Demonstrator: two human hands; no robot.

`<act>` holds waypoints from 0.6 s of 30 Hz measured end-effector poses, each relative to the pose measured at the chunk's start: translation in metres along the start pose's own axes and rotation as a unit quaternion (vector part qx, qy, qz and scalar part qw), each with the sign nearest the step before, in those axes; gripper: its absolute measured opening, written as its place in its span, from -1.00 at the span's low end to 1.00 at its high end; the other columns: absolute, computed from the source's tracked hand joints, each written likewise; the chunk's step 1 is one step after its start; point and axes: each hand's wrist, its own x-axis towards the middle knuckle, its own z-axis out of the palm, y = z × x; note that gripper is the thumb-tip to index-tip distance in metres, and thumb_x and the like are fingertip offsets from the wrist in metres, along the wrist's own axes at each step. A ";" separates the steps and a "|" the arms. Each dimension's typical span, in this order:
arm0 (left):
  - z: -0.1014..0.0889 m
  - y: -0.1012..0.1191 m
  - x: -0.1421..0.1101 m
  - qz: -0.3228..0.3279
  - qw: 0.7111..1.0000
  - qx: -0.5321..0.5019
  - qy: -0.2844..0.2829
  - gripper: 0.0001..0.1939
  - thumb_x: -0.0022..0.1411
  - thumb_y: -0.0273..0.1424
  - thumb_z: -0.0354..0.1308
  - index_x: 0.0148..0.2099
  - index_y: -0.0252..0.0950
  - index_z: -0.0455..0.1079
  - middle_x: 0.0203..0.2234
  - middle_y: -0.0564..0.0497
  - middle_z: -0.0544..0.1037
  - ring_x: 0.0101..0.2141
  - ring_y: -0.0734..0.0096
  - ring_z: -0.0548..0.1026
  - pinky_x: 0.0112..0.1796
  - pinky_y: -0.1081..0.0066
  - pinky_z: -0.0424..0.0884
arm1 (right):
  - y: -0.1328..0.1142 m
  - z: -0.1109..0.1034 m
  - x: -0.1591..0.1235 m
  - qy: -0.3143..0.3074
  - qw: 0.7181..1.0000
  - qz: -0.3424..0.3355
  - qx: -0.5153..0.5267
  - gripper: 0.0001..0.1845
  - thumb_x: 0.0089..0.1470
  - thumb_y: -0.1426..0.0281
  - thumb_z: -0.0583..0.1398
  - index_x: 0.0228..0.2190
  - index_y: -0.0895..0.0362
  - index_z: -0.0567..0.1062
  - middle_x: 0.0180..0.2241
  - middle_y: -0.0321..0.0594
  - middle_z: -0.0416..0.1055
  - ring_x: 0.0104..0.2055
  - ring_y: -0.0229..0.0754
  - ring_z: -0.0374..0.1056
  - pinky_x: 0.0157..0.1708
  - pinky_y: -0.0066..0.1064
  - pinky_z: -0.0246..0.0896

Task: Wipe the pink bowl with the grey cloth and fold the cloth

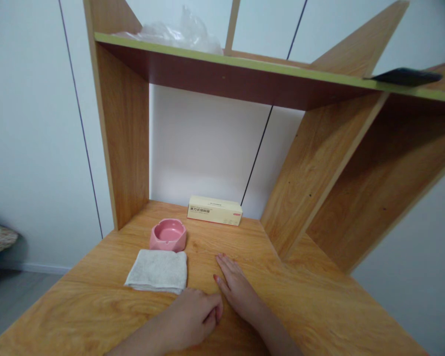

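Observation:
My left hand (197,316) rests on the wooden desk near its front, fingers curled into a fist with nothing showing in them. To its right, my right hand (235,287) lies on the desk with fingers stretched forward and thumb apart, holding nothing. Just beyond the left fist is a folded light grey cloth (158,269). Behind the cloth stands a pink faceted ashtray-like bowl (168,236), close against its back edge. Farther back, a long cream box (215,211) with printed writing sits near the wall.
A wooden shelf (222,62) with a pale green edge spans above the desk. Clear plastic wrapping (181,34) and a dark flat object (406,76) lie on it. Upright panels bound the desk, one at left (124,133) and one at right (319,173).

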 end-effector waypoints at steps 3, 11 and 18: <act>0.000 0.001 -0.001 0.000 1.000 -0.010 -0.003 -0.78 0.05 -0.57 -0.09 -0.36 -0.19 0.32 -0.51 0.16 0.51 -0.47 0.49 0.45 -0.45 0.58 0.25 | 0.001 0.001 0.000 0.005 1.000 -0.002 0.003 -0.43 0.12 0.26 -0.11 0.11 0.29 0.12 0.15 -0.09 0.03 0.20 -0.12 -0.12 0.16 -0.19 -0.26; 0.000 0.001 -0.001 0.004 1.000 -0.012 0.004 -0.78 0.03 -0.58 -0.09 -0.37 -0.20 0.32 -0.52 0.16 0.50 -0.48 0.50 0.45 -0.46 0.59 0.25 | 0.002 0.002 0.000 0.012 1.000 -0.008 0.003 -0.43 0.12 0.25 -0.11 0.10 0.29 0.14 0.14 -0.08 0.04 0.20 -0.11 -0.11 0.16 -0.19 -0.25; 0.000 0.000 -0.001 0.005 1.000 -0.013 0.007 -0.78 0.04 -0.58 -0.09 -0.37 -0.20 0.32 -0.52 0.16 0.50 -0.47 0.49 0.45 -0.47 0.59 0.25 | 0.001 0.001 -0.001 0.015 1.000 -0.006 -0.003 -0.45 0.12 0.26 -0.11 0.10 0.24 0.15 0.14 -0.11 0.06 0.19 -0.12 -0.09 0.16 -0.21 -0.25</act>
